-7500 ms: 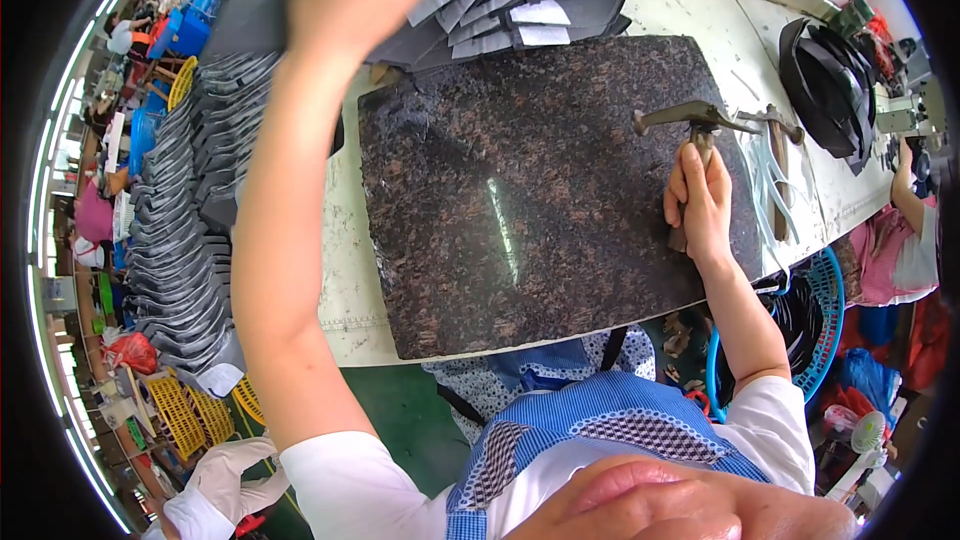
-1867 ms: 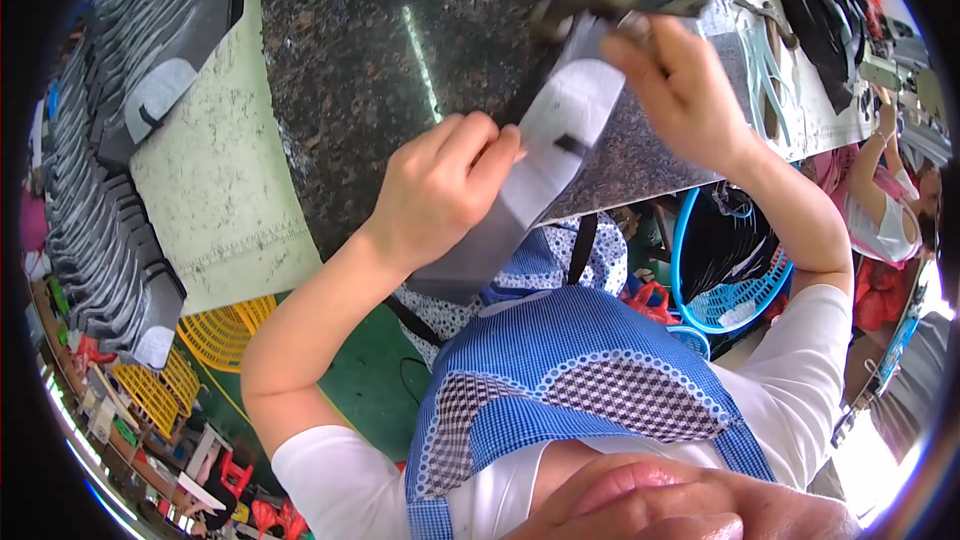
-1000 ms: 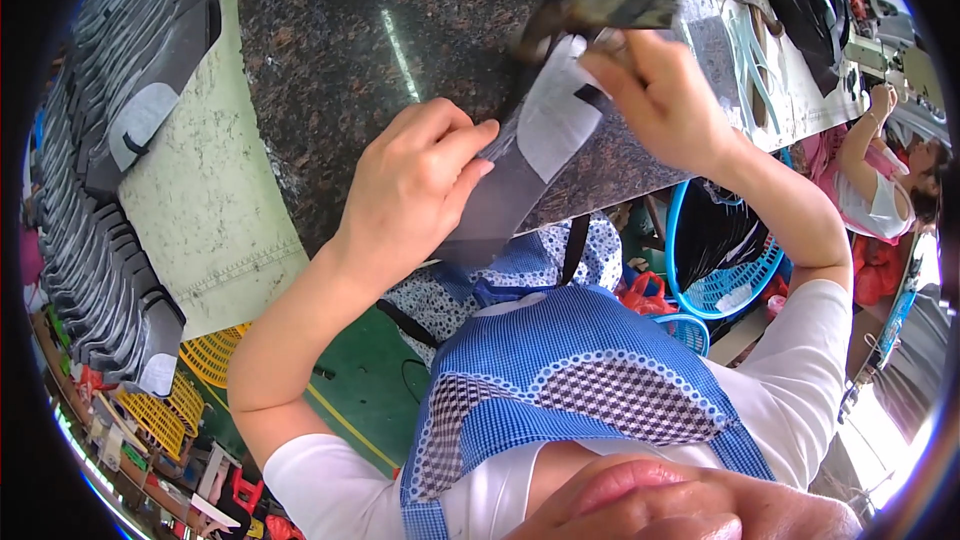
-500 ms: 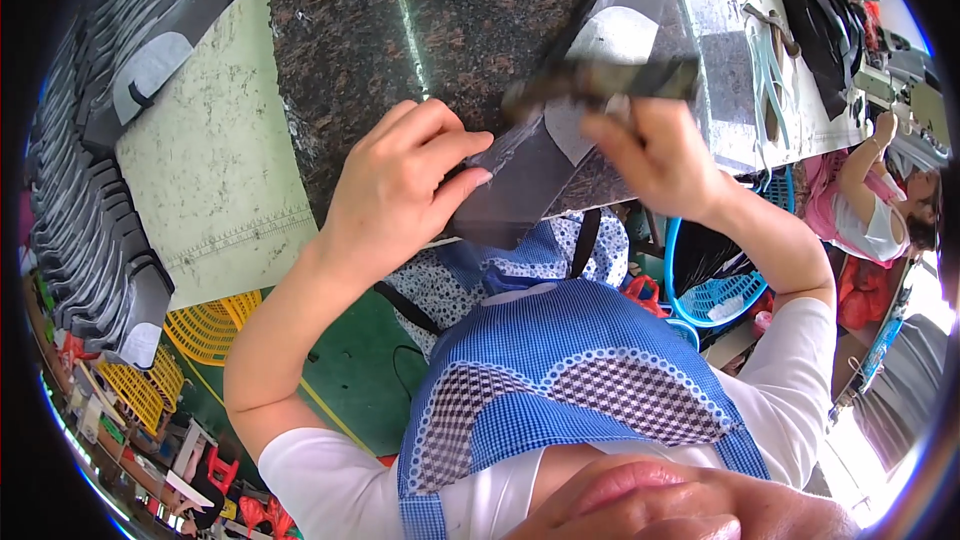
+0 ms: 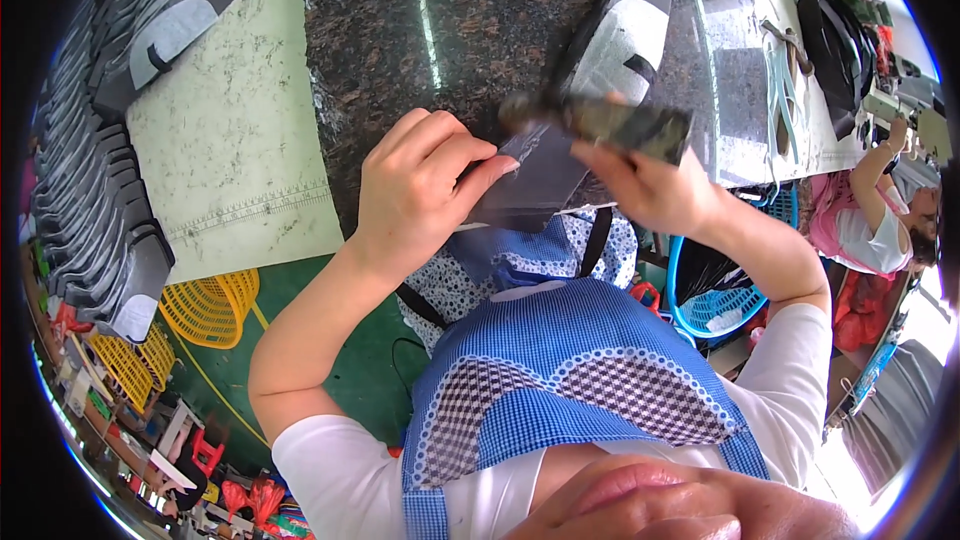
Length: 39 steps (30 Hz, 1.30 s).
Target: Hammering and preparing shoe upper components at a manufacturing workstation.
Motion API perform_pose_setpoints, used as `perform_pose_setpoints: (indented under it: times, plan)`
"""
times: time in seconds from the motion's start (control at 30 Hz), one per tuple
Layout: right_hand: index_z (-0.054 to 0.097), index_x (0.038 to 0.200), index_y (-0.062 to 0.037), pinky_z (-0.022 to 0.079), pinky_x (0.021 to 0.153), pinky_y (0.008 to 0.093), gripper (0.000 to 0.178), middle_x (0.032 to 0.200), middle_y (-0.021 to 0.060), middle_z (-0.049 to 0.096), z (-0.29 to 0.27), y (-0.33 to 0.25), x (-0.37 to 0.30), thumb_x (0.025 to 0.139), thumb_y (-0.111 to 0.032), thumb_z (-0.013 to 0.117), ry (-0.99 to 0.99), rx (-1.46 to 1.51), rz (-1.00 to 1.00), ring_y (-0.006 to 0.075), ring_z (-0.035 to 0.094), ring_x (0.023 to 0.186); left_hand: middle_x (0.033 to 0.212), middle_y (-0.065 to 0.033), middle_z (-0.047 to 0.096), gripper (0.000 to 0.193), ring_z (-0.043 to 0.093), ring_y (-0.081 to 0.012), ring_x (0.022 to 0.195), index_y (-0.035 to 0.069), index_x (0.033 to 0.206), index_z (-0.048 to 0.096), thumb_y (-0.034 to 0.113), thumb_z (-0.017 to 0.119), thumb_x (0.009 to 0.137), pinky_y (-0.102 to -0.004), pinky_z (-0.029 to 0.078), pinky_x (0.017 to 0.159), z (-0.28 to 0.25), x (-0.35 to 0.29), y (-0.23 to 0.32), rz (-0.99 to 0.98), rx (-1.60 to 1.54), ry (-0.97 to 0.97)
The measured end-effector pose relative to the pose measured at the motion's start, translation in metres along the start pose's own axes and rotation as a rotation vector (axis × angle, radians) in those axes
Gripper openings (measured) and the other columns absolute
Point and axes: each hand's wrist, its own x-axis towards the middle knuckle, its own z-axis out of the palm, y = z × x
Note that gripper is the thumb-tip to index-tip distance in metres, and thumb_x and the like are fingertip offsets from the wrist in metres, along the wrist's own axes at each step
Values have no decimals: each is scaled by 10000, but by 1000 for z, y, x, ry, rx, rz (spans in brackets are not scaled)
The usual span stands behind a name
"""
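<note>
So the right hand [image 5: 660, 185] has its fingers wrapped round the handle of a hammer [image 5: 635, 128], with the head blurred and right over the grey piece [image 5: 535, 175], can't tell if it's actually touching. That piece lies slantwise on a dark speckled stone slab [image 5: 385, 50], top end angled off to the right, bottom end poking past the slab's near edge. It's got a whitish patch [image 5: 625, 35] further up with a little black tab [image 5: 640, 67] on it. The left hand [image 5: 420, 185] is at the piece's left edge, thumb and forefinger tips close together; honestly can't tell if they're pinching it or just resting there. Off to the left there's a long overlapping row of similar pieces [image 5: 100, 225] beside the pale tabletop [image 5: 240, 125]. Over on the right, some pale straps [image 5: 782, 90] hang near the slab, with a blue basket [image 5: 676, 290] below. Couple of yellow baskets [image 5: 205, 310] at lower left, and a co-worker [image 5: 860, 205] in pink and white sits at far right.
</note>
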Motion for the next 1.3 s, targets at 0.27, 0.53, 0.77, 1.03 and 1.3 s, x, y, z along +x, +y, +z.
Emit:
perform_pose_setpoints:
  times: [0.27,0.53,0.77,1.03,1.3]
  plan:
    - [513,935,-53,413,403,303,151,563,55,545,-16,14,1,967,-156,619,91,-160,45,172,522,427,741,-31,583,149,579,-215,677,42,766,675,51,808,698,-333,466,579,-4,1,7,123,186,-1]
    - [447,859,-103,313,399,221,276,621,-31,379,-50,81,4,1071,-279,465,989,635,397,64,359,451,1294,-156,460,832,496,-330,1152,132,1435,448,397,801,731,-471,439,926,44,93,41,135,347,-160]
    - [477,955,-93,298,388,203,255,619,-37,377,-54,83,-20,1078,-313,438,1011,763,370,62,345,438,1340,-139,505,594,511,-260,1190,33,1339,535,1,500,746,-357,401,1040,-50,175,42,184,-84,-65]
    - [487,915,-85,302,376,221,261,603,-34,395,-48,72,0,1054,-306,499,907,757,379,86,387,412,1498,-212,423,636,329,-374,1441,57,1406,492,173,586,788,-467,273,1186,-77,328,-73,334,367,-217]
    - [516,970,-97,253,363,216,205,604,-36,344,-51,86,-14,1074,-261,452,1003,750,374,63,302,429,1464,-214,378,637,348,-393,1388,98,1462,410,371,625,928,-514,273,1138,-77,236,-94,475,311,237]
